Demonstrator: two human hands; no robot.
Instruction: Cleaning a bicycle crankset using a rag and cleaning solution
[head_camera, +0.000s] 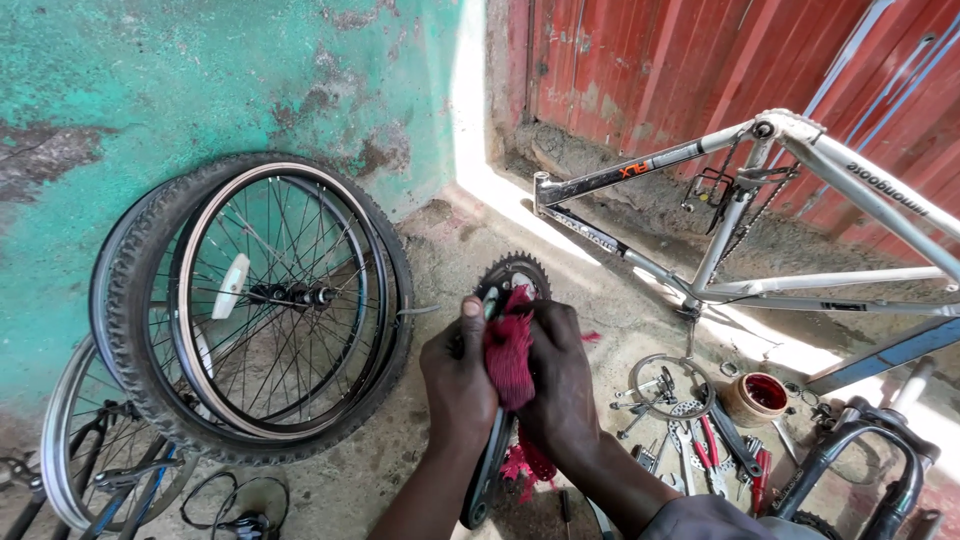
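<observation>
A: Head view, centre: crankset (505, 300) held upright, chainring on top, arm hanging down between both wrists. Left hand (457, 380) closed around it from the left, thumb up against the ring. Right hand (560, 375) clamped on a red rag (510, 355) pressed to the crank.

B: Around it?

A: Left, tyred wheel (250, 300) leaning on the green wall (180, 80), bare rim (95, 450) behind. Right, silver frame (760, 210) against the red door (680, 60). Near the right forearm, scattered tools (690, 440) and a grease tub (757, 397). Lower right, black fork (860, 460).

B: Blocking anything?

A: Rag and fingers cover most of the ring's lower half.
</observation>
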